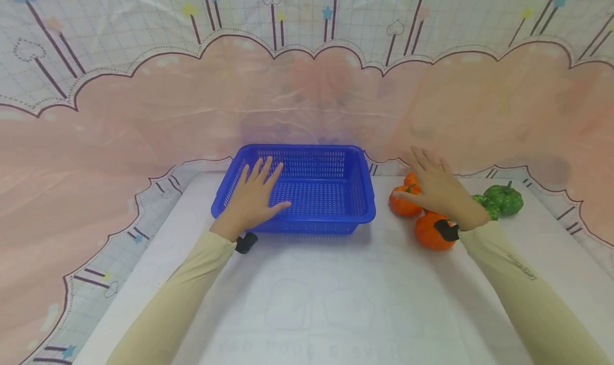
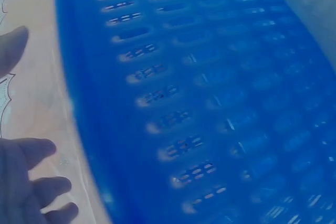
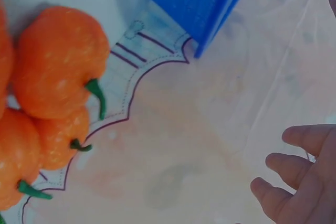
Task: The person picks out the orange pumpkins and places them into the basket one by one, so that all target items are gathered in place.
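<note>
My left hand (image 1: 255, 199), fingers spread and holding nothing, hovers over the left part of a blue plastic basket (image 1: 307, 227). The basket's slotted wall (image 2: 89, 77) fills most of the left wrist view, with the fingers beside its rim. On the right, my right hand (image 1: 438, 192) is spread above a group of small orange pumpkins, empty too. One orange pumpkin (image 1: 433, 232) sits below the wrist and another pumpkin (image 1: 402, 201) lies left of the palm. In the right wrist view, an orange pumpkin (image 3: 60, 61) with a green stem lies apart from the fingers (image 3: 294, 171).
Green pumpkins (image 1: 505, 199) sit at the right of the group, partly behind the right wrist. A white table (image 1: 307, 295) carries everything. Behind it hangs a pink and white patterned cloth (image 1: 307, 98), close to the basket's far side.
</note>
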A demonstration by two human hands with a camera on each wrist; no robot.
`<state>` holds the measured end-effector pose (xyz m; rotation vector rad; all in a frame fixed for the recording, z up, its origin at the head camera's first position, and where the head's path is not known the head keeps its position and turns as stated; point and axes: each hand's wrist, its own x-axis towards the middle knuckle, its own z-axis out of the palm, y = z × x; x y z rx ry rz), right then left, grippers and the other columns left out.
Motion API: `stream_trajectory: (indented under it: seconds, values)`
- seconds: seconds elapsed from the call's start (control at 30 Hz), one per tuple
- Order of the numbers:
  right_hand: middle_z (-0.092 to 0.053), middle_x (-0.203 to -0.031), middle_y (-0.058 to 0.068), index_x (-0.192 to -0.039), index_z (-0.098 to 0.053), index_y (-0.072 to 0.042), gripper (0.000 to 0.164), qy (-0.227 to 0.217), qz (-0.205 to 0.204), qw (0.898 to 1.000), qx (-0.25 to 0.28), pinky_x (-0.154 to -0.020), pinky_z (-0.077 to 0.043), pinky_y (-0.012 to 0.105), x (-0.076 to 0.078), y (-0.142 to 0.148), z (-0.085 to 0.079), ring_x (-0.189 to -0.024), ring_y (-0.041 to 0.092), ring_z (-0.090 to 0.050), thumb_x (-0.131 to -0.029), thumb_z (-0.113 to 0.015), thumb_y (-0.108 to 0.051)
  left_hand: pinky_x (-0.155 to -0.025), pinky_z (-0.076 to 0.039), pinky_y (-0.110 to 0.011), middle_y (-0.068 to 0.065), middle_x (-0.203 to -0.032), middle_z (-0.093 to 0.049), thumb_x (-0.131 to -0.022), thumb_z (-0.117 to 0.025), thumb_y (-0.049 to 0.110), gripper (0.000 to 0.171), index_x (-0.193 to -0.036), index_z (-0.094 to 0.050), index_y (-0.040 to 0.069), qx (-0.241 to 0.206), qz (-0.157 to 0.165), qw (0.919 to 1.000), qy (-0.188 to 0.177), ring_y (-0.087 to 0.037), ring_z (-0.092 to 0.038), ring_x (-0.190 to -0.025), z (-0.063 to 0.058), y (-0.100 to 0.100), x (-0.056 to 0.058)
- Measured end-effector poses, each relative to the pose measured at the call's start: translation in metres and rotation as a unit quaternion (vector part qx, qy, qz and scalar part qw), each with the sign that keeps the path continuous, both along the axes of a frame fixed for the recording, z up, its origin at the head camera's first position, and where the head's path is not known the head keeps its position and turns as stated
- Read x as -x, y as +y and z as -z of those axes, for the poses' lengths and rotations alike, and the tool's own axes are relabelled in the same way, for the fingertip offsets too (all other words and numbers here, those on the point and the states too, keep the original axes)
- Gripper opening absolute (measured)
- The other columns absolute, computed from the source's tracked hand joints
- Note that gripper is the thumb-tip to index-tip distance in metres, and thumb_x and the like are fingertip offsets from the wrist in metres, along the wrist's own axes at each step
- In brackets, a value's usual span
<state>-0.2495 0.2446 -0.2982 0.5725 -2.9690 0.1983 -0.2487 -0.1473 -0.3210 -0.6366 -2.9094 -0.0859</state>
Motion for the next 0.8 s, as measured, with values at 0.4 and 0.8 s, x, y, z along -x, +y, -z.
stream_trajectory:
  seconds: [0.4, 0.8]
  values:
    - [-0.002, -0.159, 0.018, -0.152, -0.001, -0.009, 0.100, -0.031, 0.012, 0.999, 0.031, -0.115, 0.002, 0.062, -0.016, 0.027, 0.009, -0.146, 0.039, -0.002, -0.084, -0.058, -0.055, -0.112, -0.032, -0.051, -0.018, -0.133, -0.053, -0.087, -0.056, 0.048, 0.065, -0.137, -0.047, 0.007, -0.015, 0.057, 0.9892, 0.134, -0.035, -0.047, -0.126, 0.020, -0.008, -0.011]
    - [-0.004, -0.158, 0.020, -0.152, -0.007, -0.006, 0.097, -0.049, 0.019, 0.998, 0.045, -0.114, -0.003, 0.064, -0.028, 0.051, 0.024, -0.144, 0.043, -0.007, -0.084, -0.059, -0.053, -0.082, -0.052, -0.044, -0.015, -0.099, -0.064, -0.082, -0.061, 0.035, 0.042, -0.108, -0.064, 0.003, -0.042, 0.113, 0.9627, 0.243, -0.031, -0.061, -0.091, 0.044, -0.012, -0.014]
